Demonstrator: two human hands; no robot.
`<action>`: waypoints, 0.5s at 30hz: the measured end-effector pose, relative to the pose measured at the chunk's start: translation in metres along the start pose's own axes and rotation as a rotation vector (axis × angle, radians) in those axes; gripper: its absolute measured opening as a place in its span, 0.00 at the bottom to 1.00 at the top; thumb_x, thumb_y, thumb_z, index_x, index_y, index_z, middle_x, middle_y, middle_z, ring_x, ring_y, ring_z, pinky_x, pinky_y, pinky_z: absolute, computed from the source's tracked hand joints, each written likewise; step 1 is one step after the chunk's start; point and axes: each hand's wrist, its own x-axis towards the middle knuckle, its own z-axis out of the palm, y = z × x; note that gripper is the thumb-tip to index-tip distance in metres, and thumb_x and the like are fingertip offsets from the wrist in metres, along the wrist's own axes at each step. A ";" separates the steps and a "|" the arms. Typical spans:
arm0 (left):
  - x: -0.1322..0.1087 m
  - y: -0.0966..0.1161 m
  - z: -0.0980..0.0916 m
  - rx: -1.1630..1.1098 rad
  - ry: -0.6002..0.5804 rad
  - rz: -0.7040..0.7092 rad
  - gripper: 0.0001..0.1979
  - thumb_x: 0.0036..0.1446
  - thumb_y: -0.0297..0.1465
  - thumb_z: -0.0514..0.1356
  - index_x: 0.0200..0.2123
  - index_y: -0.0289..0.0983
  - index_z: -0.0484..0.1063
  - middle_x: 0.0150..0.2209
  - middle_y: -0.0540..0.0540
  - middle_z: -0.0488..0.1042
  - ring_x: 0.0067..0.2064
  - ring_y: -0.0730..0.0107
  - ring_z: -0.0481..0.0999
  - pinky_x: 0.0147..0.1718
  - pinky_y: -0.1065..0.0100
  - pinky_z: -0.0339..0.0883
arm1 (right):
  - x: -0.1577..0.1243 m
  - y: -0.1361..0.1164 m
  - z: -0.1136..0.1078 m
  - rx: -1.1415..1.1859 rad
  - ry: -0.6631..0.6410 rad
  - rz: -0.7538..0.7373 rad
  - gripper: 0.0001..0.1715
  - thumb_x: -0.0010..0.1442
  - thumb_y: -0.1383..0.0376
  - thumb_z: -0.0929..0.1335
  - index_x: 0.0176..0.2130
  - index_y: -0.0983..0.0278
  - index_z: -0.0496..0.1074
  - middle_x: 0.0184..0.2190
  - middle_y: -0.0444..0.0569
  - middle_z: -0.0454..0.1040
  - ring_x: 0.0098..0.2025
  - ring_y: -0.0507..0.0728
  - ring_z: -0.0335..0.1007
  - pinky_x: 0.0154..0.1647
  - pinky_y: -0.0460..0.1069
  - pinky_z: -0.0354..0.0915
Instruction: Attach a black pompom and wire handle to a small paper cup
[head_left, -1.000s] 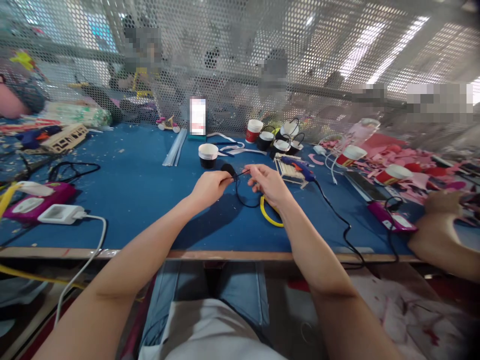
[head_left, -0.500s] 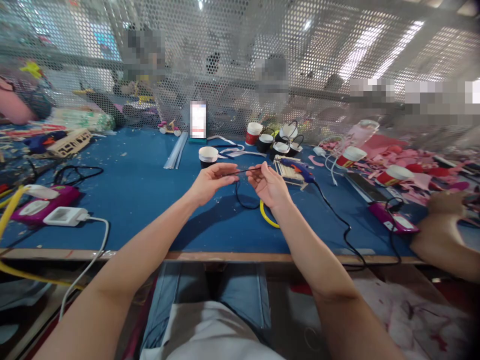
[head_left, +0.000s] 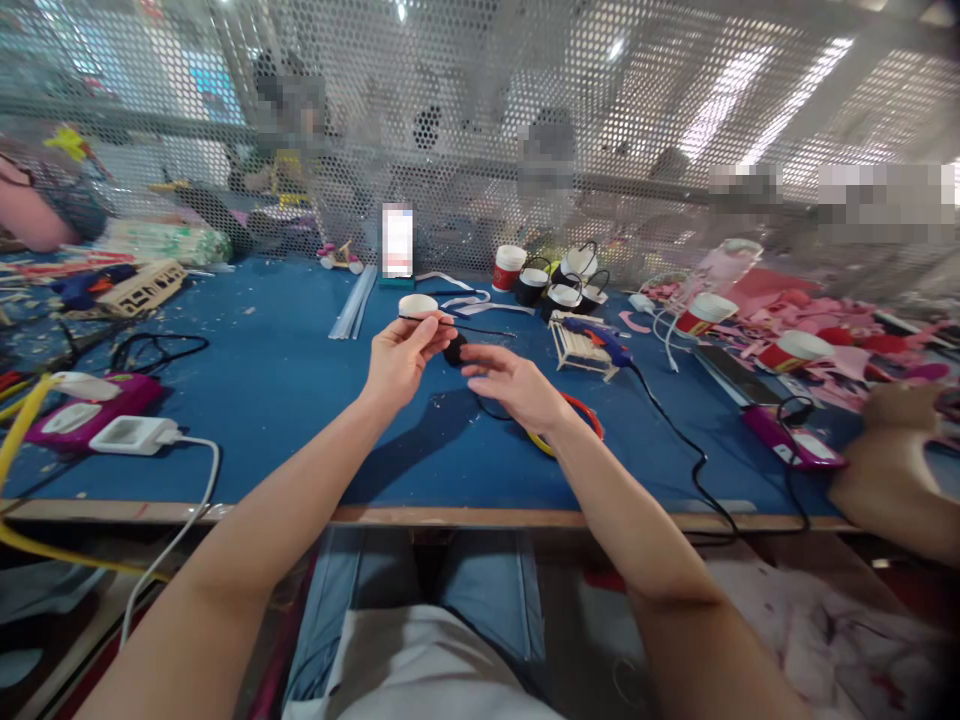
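My left hand [head_left: 409,358] pinches a thin black cord [head_left: 484,329] between thumb and fingers, and one end of it sticks out to the right. My right hand [head_left: 517,388] is off the cord, fingers apart, just below its free end. A small dark round thing [head_left: 454,350] shows between the two hands; I cannot make out what it is. Behind my left hand stands a white-rimmed cup [head_left: 417,304], its lower part hidden. Partly under my right wrist lie red and yellow rings [head_left: 592,412] and a loop of black cord.
A blue glue gun [head_left: 611,345] rests on a wooden stick stand [head_left: 579,350]. Several black cups with cord handles [head_left: 562,298] and a red cup [head_left: 509,268] stand at the back. Purple power strips [head_left: 799,440] lie at both sides. Another person's arm [head_left: 892,460] is at right.
Both hands held the cord stretched between them before. Now my right hand has let go and dropped slightly, while my left hand has moved a little left with the cord. The dark round thing has come into view.
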 end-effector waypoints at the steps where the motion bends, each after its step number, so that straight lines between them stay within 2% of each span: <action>1: -0.001 -0.001 0.000 -0.009 -0.004 -0.016 0.08 0.46 0.32 0.65 0.32 0.35 0.75 0.34 0.47 0.77 0.33 0.74 0.77 0.36 0.70 0.69 | 0.001 0.000 0.000 0.051 0.035 -0.048 0.19 0.45 0.65 0.73 0.41 0.61 0.73 0.43 0.46 0.73 0.37 0.49 0.70 0.36 0.44 0.66; 3: -0.004 -0.004 0.002 -0.027 -0.015 -0.054 0.08 0.47 0.31 0.65 0.32 0.35 0.74 0.34 0.47 0.77 0.33 0.74 0.77 0.37 0.70 0.69 | 0.004 0.001 -0.001 0.171 0.129 -0.126 0.15 0.51 0.59 0.71 0.40 0.60 0.74 0.43 0.45 0.73 0.36 0.47 0.69 0.35 0.43 0.66; 5: -0.007 -0.006 0.005 -0.050 -0.041 -0.097 0.08 0.48 0.32 0.64 0.33 0.35 0.74 0.35 0.47 0.78 0.34 0.73 0.78 0.38 0.70 0.70 | 0.007 0.002 -0.002 0.254 0.188 -0.144 0.13 0.54 0.56 0.68 0.37 0.60 0.74 0.41 0.45 0.74 0.33 0.46 0.69 0.31 0.41 0.67; 9: -0.013 -0.006 0.010 -0.080 -0.116 -0.151 0.11 0.54 0.36 0.59 0.36 0.36 0.73 0.40 0.46 0.77 0.40 0.71 0.77 0.41 0.69 0.70 | 0.009 0.000 -0.003 0.378 0.188 -0.140 0.11 0.55 0.55 0.68 0.33 0.60 0.73 0.38 0.43 0.76 0.34 0.46 0.71 0.32 0.40 0.69; 15: -0.016 -0.002 0.013 -0.076 -0.110 -0.148 0.09 0.55 0.36 0.59 0.35 0.36 0.69 0.39 0.47 0.77 0.42 0.71 0.77 0.44 0.67 0.70 | 0.010 -0.001 -0.002 0.460 0.202 -0.096 0.12 0.53 0.54 0.69 0.30 0.61 0.69 0.29 0.40 0.76 0.31 0.46 0.73 0.29 0.40 0.69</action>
